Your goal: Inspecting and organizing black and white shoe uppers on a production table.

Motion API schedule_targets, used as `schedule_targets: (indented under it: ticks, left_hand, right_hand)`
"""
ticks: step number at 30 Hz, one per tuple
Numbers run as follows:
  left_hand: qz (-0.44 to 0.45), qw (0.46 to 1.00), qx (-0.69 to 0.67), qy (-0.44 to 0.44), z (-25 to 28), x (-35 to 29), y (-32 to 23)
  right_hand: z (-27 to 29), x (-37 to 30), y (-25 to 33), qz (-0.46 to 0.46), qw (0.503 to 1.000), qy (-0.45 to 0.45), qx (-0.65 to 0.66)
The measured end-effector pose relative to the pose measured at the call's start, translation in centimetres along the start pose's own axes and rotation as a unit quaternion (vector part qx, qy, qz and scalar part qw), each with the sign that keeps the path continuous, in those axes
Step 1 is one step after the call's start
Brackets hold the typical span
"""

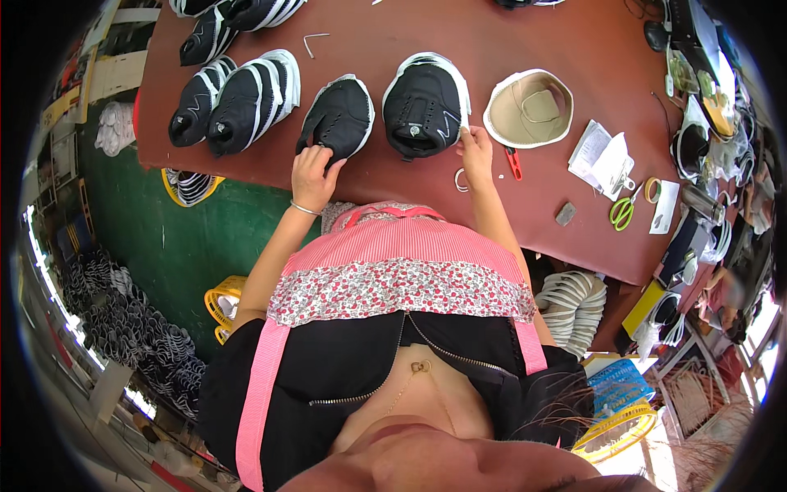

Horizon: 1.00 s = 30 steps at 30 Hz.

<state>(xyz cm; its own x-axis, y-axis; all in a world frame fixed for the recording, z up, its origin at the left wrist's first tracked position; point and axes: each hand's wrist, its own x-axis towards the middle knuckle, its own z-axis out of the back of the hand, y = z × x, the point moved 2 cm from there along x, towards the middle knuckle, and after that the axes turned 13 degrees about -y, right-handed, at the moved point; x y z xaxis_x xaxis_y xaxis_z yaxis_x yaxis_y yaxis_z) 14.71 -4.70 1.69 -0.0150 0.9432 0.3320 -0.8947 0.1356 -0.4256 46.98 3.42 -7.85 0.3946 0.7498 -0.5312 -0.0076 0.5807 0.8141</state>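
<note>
Two black shoe uppers with white edges lie before me on the table. My left hand (311,176) closes on the near end of the left shoe upper (338,119), fingers on top and thumb beside it. The right shoe upper (422,102) looks thicker, like several nested together, with a logo on its tongue. My right hand (477,156) pinches the white edge at its near right side. Just beyond that hand stands a round beige-lined container (529,111) with a white rim. A small red-handled tool (513,162) lies beside my right fingers.
Stacked black uppers (254,102) stand at left on the red-brown table (352,37). Rightward lie papers on a clip (602,160), green-handled scissors (623,211), a tape roll (652,190) and a grey block (566,213). A bent metal key (311,43) lies farther back.
</note>
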Motion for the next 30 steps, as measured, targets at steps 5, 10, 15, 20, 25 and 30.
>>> schedule_targets:
  ticks: [5, 10, 15, 20, 25, 30]
  left_hand:
    - [0.072, 0.99, 0.116, 0.016, -0.1, 0.4, 0.4]
    - [-0.006, 0.991, -0.133, 0.033, -1.3, 3.8, -4.2]
    - [0.305, 0.875, -0.336, 0.166, -6.1, 0.5, -4.1]
    - [0.391, 0.779, -0.472, 0.129, -5.7, 0.1, -2.0]
    - [0.333, 0.831, -0.425, 0.134, -4.4, 0.7, -2.9]
    - [0.185, 0.951, -0.234, 0.078, -5.7, 0.6, -4.7]
  right_hand:
    - [0.6, 0.0, -0.1, -0.014, 0.999, 0.005, 0.032]
    - [-0.5, -3.7, 1.9, 0.066, 0.997, -0.025, 0.005]
    - [-4.0, -8.9, 4.1, 0.11, 0.979, 0.124, 0.118]
    - [-1.8, -0.5, 1.4, 0.182, 0.971, -0.152, 0.031]
    - [-2.1, 1.5, 1.2, 0.079, 0.995, -0.033, -0.061]
    - [-2.8, 1.2, 1.3, 0.051, 0.998, -0.012, -0.043]
